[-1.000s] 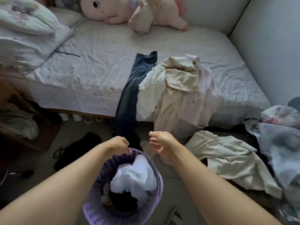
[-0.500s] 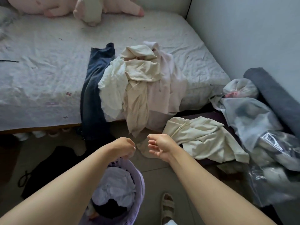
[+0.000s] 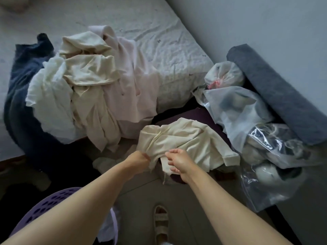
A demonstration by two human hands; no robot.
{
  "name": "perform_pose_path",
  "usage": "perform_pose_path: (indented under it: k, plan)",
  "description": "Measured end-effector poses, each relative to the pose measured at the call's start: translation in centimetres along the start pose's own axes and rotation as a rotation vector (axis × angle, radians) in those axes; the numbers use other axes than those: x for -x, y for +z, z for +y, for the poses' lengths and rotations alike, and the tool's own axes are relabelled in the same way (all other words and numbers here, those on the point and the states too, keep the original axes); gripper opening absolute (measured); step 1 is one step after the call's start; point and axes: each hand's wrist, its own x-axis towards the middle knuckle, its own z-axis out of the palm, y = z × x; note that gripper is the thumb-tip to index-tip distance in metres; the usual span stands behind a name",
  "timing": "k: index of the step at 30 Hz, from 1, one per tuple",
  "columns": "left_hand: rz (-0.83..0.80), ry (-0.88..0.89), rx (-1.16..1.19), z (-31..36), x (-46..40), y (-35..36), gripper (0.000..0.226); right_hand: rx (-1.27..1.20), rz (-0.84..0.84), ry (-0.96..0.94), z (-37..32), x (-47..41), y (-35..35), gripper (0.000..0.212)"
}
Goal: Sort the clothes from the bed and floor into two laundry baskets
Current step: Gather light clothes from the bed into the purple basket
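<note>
A cream garment (image 3: 187,140) lies on the floor beside the bed, on top of a dark purple cloth (image 3: 192,114). My left hand (image 3: 137,160) grips its near left edge with curled fingers. My right hand (image 3: 178,161) pinches the near hem just to the right. A heap of cream, white and pale pink clothes (image 3: 95,80) hangs over the bed's edge, with a dark blue garment (image 3: 19,96) at its left. The purple laundry basket (image 3: 47,204) sits at the bottom left, mostly hidden under my left forearm.
Clear plastic bags of things (image 3: 251,131) and a rolled grey mat (image 3: 276,91) lie against the wall on the right. A black garment (image 3: 21,188) is on the floor at the left. My sandalled foot (image 3: 161,221) stands on the floor below my hands.
I have leaned forward and right, away from the basket. Both hands, empty before, reached down and took hold of the cream garment on the floor.
</note>
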Motion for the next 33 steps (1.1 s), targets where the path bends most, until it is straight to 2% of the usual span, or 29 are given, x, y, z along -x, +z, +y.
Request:
perform_pose_path:
  k: [4,9,12,14,17,20,22,24,26,29,31,33]
  plan:
    - [-0.036,-0.010,-0.040,2.3,-5.6,4.1,0.029,0.013,0.049,0.055,1.5,-5.1,-4.7,0.012]
    - [-0.073,-0.035,-0.239,4.3,-11.6,8.4,0.040,0.098,0.072,0.094,2.7,-11.1,-9.8,0.024]
    - [-0.066,-0.023,-0.367,5.4,-15.0,10.1,0.050,0.204,0.086,0.065,2.2,-15.0,-11.7,0.042]
    - [-0.051,-0.015,-0.396,5.8,-17.2,10.8,0.055,0.291,0.072,0.007,1.7,-17.4,-12.2,0.052]
    - [0.056,0.015,-0.443,6.1,-20.0,10.9,0.060,0.512,0.104,-0.132,0.7,-20.6,-12.0,0.053]
    - [0.198,0.068,-0.466,6.2,-22.5,10.3,0.059,0.727,0.221,-0.242,-0.1,-23.1,-11.4,0.048]
    - [0.261,0.046,-0.453,6.2,-23.9,9.7,0.063,0.834,0.340,-0.347,-0.6,-24.1,-11.1,0.043]
    - [0.298,0.006,-0.452,6.0,-25.2,9.2,0.068,0.897,0.392,-0.417,-0.9,-25.3,-11.0,0.045]
    - [0.274,-0.052,-0.455,5.9,-26.2,8.9,0.065,0.939,0.358,-0.398,-1.2,-26.6,-11.1,0.061]
    - [0.231,-0.131,-0.479,5.4,-26.6,8.9,0.046,0.931,0.290,-0.257,-1.2,-27.9,-11.1,0.080]
    - [0.232,-0.152,-0.569,5.3,-26.1,8.9,0.036,0.935,0.304,-0.160,-0.7,-28.0,-10.9,0.076]
    - [0.255,-0.173,-0.660,5.4,-25.4,8.6,0.033,0.966,0.298,-0.142,-0.2,-27.6,-10.4,0.058]
